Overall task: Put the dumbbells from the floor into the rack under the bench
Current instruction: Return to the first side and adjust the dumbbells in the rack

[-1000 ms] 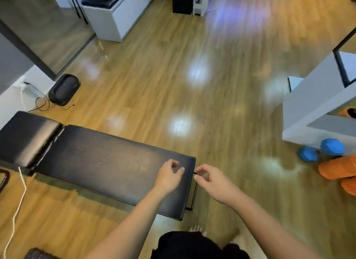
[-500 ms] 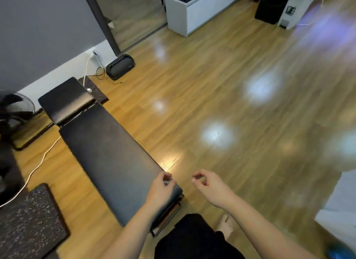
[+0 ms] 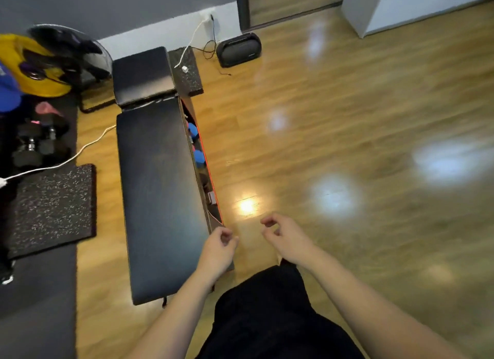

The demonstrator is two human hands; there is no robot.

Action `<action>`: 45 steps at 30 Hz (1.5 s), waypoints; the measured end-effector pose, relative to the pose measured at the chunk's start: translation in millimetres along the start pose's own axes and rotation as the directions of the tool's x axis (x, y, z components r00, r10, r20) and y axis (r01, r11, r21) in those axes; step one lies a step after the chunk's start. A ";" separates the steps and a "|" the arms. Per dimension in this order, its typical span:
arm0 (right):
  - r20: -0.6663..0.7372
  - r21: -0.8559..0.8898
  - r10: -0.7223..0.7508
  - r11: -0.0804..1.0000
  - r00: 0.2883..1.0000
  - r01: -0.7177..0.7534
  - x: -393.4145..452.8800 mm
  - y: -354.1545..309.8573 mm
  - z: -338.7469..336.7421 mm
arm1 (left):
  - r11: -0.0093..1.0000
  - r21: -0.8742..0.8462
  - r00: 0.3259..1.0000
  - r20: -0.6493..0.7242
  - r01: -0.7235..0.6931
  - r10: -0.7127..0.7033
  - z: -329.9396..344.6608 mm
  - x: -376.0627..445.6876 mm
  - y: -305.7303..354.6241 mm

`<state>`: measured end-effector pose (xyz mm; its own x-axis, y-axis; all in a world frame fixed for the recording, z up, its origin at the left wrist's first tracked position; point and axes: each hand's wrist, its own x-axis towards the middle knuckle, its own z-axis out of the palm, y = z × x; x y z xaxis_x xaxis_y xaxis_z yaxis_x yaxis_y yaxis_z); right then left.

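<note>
A long black padded bench (image 3: 160, 187) runs away from me on the wooden floor. Along its right side the rack (image 3: 211, 187) under it shows, with a red edge. A blue dumbbell (image 3: 196, 144) lies in that rack, partly hidden by the bench top. My left hand (image 3: 217, 247) hovers at the bench's near right corner, fingers loosely curled, holding nothing. My right hand (image 3: 284, 237) hangs over the bare floor just right of it, fingers curled and also holding nothing.
Black dumbbells (image 3: 33, 147) lie on dark mats (image 3: 50, 209) at the left, next to a yellow and blue ball (image 3: 29, 67) and a fan (image 3: 77, 53). A white cable (image 3: 66, 159) crosses the floor. A black speaker (image 3: 238, 49) sits by the wall.
My view has swung left, so the bench now runs lengthwise away from me and the rack's side shows. Both hands stay near the bench's near end, still holding nothing.
</note>
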<state>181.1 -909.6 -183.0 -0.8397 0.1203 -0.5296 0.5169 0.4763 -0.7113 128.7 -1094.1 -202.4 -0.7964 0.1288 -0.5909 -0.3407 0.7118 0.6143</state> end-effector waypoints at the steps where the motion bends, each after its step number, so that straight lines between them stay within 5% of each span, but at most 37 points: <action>1: 0.031 -0.004 -0.026 1.000 0.999 0.026 9.5 -1.6 -14.7 | 1.000 -0.011 1.000 -0.014 0.023 -0.023 3.5 5.8 12.8; 11: 0.131 -0.053 -0.238 0.968 0.962 0.247 129.5 -19.7 -129.6 | 0.988 -0.154 0.968 -0.242 0.028 -0.065 8.3 79.4 129.7; 24: 0.480 -0.179 -0.269 0.902 0.835 0.393 240.2 0.5 -268.9 | 0.883 -0.429 0.837 -0.400 0.190 -0.374 104.7 95.8 247.6; 35: 0.623 -0.159 -0.322 0.840 0.713 0.519 337.3 -67.7 -279.3 | 0.762 -0.622 0.635 -0.519 0.179 -0.573 86.1 149.4 271.7; 45: 0.640 -0.213 -0.326 0.795 0.696 0.568 442.4 -144.4 -280.7 | 0.732 -0.658 0.673 -0.463 0.175 -0.577 20.2 243.1 284.2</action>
<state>-311.8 -680.6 -184.9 -0.6459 -0.6291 -0.4325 -0.1018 0.6325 -0.7679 -151.6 -846.6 -182.0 -0.5710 -0.6433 -0.5101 -0.7175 0.0892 0.6908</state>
